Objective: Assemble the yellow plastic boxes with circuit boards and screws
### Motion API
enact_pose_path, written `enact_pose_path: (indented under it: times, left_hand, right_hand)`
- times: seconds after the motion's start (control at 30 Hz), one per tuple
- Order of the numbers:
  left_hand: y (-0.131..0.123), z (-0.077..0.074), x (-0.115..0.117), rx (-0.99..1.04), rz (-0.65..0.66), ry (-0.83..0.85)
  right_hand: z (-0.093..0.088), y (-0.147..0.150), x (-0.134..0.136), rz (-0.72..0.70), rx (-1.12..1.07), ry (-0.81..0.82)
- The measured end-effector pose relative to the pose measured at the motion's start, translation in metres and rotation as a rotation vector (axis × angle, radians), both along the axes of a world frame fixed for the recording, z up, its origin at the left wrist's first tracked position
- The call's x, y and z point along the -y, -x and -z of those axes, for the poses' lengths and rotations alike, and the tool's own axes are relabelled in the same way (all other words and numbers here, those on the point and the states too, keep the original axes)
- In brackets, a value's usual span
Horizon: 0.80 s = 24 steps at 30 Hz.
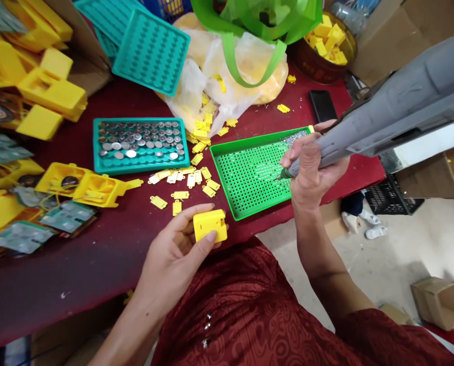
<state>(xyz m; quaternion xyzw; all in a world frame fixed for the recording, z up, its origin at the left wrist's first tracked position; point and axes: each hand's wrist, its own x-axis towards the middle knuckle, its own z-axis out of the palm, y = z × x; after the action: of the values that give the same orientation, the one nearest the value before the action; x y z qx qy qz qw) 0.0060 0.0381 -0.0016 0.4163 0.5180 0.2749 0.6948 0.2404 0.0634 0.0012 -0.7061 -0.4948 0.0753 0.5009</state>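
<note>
Between the thumb and fingers of my left hand [184, 244] is a small yellow plastic case [210, 226], held just off the table's front edge. My right hand [314, 170] is wrapped round a grey power screwdriver [379, 112], whose body slants up to the right. Its tip points down-left over a green perforated tray [234, 203]. Small silver screws [296, 137] are heaped in that tray's far right corner, with others scattered across its floor. Loose yellow plastic tabs [180, 194] lie left of the tray, beyond my left hand.
A teal tray [99, 165] holds rows of button cells. Yellow cases with circuit boards [64, 216] crowd the left. Behind are stacked teal trays [150, 51], a plastic bag [245, 56], a green bag [249, 76] and a round tin [322, 68]. A black phone [323, 106] lies at right.
</note>
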Motion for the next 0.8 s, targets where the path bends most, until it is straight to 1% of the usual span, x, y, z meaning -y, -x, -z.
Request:
enact_pose_path:
  times: [0.07, 0.2, 0.27, 0.3, 0.4, 0.53, 0.63, 0.7, 0.73, 0.77, 0.8]
  left_hand:
    - [0.000, 0.000, 0.000, 0.002, -0.002, -0.004]
    - [-0.001, 0.000, 0.000, 0.017, -0.004, 0.000]
    - [-0.001, -0.001, -0.001, 0.030, -0.004, 0.034]
    - [-0.001, -0.002, -0.001, 0.042, -0.005, 0.058]
    - [0.000, -0.004, -0.001, 0.103, -0.007, 0.136]
    - [0.000, -0.007, 0.000, 0.184, -0.045, 0.221]
    - [-0.001, -0.006, 0.003, 0.197, -0.101, 0.256]
    - [-0.003, -0.005, 0.006, 0.200, -0.128, 0.259]
    - [-0.004, -0.004, 0.008, 0.203, -0.132, 0.257]
    - [-0.005, -0.003, 0.010, 0.211, -0.128, 0.254]
    - [-0.006, -0.002, 0.011, 0.215, -0.123, 0.254]
  right_hand:
    - [-0.002, 0.000, 0.001, 0.007, 0.014, 0.031]
    - [0.002, 0.000, -0.001, 0.064, 0.070, 0.208]
    - [0.005, 0.000, -0.001, 0.057, 0.057, 0.215]
    - [0.007, 0.000, -0.001, 0.039, 0.033, 0.172]
    - [0.008, 0.000, 0.001, -0.027, -0.041, -0.035]
    - [0.001, 0.000, -0.001, -0.052, -0.117, -0.200]
    - [-0.009, 0.006, -0.004, -0.098, -0.238, -0.467]
    - [-0.017, 0.016, -0.002, -0.116, -0.294, -0.622]
    - [-0.022, 0.023, 0.001, -0.119, -0.323, -0.640]
    - [-0.028, 0.031, 0.007, -0.147, -0.358, -0.582]
    - [-0.034, 0.039, 0.013, -0.180, -0.390, -0.481]
